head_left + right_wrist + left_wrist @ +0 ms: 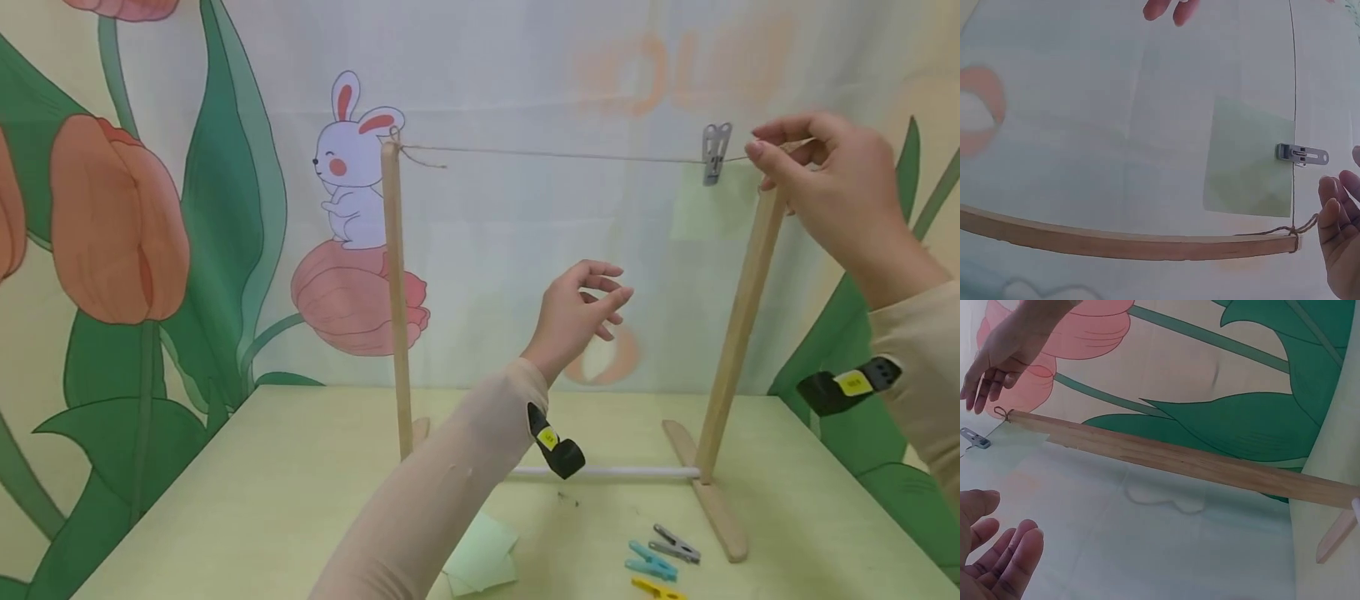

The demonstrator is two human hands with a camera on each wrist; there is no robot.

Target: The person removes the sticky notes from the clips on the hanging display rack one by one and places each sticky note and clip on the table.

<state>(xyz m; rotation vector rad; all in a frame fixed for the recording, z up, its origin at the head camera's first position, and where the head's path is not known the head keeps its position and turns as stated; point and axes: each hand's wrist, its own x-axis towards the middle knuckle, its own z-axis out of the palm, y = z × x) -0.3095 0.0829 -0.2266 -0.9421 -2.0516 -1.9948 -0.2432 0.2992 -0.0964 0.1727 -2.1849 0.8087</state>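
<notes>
A grey clothespin [716,154] clamps a pale green paper square [712,204] to the string [555,155] near the right post. My right hand [832,183] hovers just right of the clothespin, by the post's top, fingers loosely bent; the right wrist view shows it apart from the clothespin [1300,154] with nothing held. In mid-air, below the string between the two posts, is my left hand [581,312]. Its fingers are relaxed and hold nothing, as the left wrist view also shows of the left hand [1004,556].
Wooden posts [397,292] joined by a white rod [637,472] hold up the string. On the table lie green paper sheets [483,554], a grey clothespin [675,546], blue clothespins [651,562] and a yellow one [658,589]. Behind hangs a printed cloth [480,100].
</notes>
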